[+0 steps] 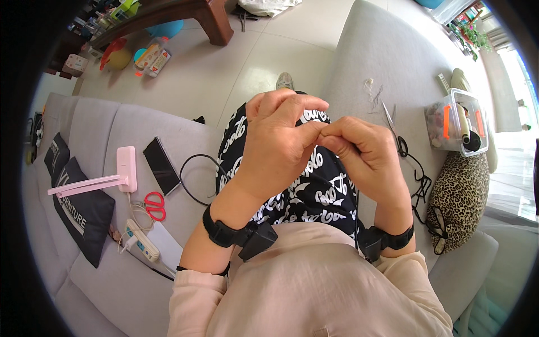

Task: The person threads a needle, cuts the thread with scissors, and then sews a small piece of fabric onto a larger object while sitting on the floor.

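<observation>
My left hand point(280, 139) and my right hand point(364, 149) meet above my lap, thumbs and fingertips pinched together. Whatever lies between the fingertips is too small or hidden to tell. Below them are black trousers point(332, 185) with white lettering. To the right, on the grey sofa, lie metal scissors point(389, 118) with black handles, a black cord point(421, 185) and loose bits of thread point(374, 94). On the left side are red-handled scissors point(155, 206), a dark smartphone point(163, 166) and a pink folding lamp point(127, 168).
A clear plastic box point(457, 122) with orange clips stands beside a leopard-print cushion point(461, 198) at right. At left lie a power strip point(141, 240) and dark cushions point(84, 210). A wooden table leg point(217, 25) and a plastic container point(152, 57) are on the floor side.
</observation>
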Demonstrator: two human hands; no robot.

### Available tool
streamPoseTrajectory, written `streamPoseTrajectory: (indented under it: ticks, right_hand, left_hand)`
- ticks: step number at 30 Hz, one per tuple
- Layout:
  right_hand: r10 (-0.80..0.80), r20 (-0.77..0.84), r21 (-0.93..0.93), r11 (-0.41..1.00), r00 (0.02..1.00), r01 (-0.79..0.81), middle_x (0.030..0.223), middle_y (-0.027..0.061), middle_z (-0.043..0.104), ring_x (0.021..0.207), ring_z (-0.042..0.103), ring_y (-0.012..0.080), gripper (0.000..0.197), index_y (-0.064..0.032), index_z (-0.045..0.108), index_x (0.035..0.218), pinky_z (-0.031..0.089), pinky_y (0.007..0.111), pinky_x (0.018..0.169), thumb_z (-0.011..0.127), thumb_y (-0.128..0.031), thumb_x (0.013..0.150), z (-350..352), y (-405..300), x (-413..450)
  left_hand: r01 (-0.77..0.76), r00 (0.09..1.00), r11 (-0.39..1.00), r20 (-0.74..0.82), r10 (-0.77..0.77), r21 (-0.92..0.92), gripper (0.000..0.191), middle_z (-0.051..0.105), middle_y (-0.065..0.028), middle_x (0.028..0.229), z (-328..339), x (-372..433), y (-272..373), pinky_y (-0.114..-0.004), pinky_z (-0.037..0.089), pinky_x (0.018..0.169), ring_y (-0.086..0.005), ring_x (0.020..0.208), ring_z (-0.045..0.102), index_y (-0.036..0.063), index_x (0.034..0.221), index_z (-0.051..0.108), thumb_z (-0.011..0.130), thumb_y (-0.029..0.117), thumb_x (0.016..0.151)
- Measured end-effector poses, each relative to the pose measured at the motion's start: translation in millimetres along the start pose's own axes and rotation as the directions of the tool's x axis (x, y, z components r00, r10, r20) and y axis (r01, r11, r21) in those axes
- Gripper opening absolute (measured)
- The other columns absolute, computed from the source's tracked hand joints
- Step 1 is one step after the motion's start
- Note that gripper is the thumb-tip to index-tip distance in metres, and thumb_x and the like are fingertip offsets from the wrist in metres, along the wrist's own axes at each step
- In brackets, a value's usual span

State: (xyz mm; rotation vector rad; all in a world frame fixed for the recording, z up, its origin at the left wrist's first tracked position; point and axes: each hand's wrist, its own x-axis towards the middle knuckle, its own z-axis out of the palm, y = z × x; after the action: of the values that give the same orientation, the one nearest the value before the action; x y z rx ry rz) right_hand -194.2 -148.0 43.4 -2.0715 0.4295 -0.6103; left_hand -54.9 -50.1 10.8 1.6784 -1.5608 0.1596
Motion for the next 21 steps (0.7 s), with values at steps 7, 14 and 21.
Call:
streamPoseTrajectory:
  ticks: [7, 14, 21]
  right_hand:
    - [0.13, 0.003, 0.15, 0.98, 0.991, -0.129, 0.074, 0.0019, 0.063, 0.064, 0.049, 0.0052, 0.011, 0.002, 0.063, 0.085, 0.039, 0.02, 0.058, 0.06, -0.007, 0.09, -13.2, 6.1, 0.0]
    - [0.169, -0.051, 0.181, 0.971, 0.984, -0.157, 0.073, 0.0043, 0.065, 0.066, 0.055, 0.0069, 0.011, 0.0018, 0.064, 0.086, 0.044, 0.021, 0.061, 0.061, -0.009, 0.089, -9.3, 15.1, -0.4]
    - [0.191, -0.054, 0.185, 0.967, 0.98, -0.178, 0.075, 0.004, 0.066, 0.068, 0.056, 0.0078, 0.012, 0.0022, 0.064, 0.087, 0.046, 0.022, 0.064, 0.06, -0.009, 0.09, -4.8, 20.2, -0.5]
  left_hand:
    - [0.139, 0.99, 0.97, 0.019, -0.138, -0.199, 0.012, 0.058, 0.0004, 0.097, -11.5, 5.8, -2.9, -0.035, 0.036, 0.087, -0.0208, 0.094, 0.05, 0.0133, 0.071, 0.069, 0.08, 0.013, 0.065]
    - [0.287, 0.957, 0.886, 0.084, -0.276, -0.364, 0.019, 0.057, -0.0025, 0.097, -10.1, 2.4, -1.8, -0.029, 0.041, 0.082, -0.0156, 0.093, 0.053, 0.0082, 0.067, 0.067, 0.085, 0.009, 0.061]
    - [0.32, 0.944, 0.818, 0.091, -0.316, -0.478, 0.024, 0.058, -0.0046, 0.098, -7.7, -2.2, -4.0, -0.027, 0.042, 0.081, -0.0133, 0.092, 0.053, 0.008, 0.066, 0.062, 0.085, 0.005, 0.06]
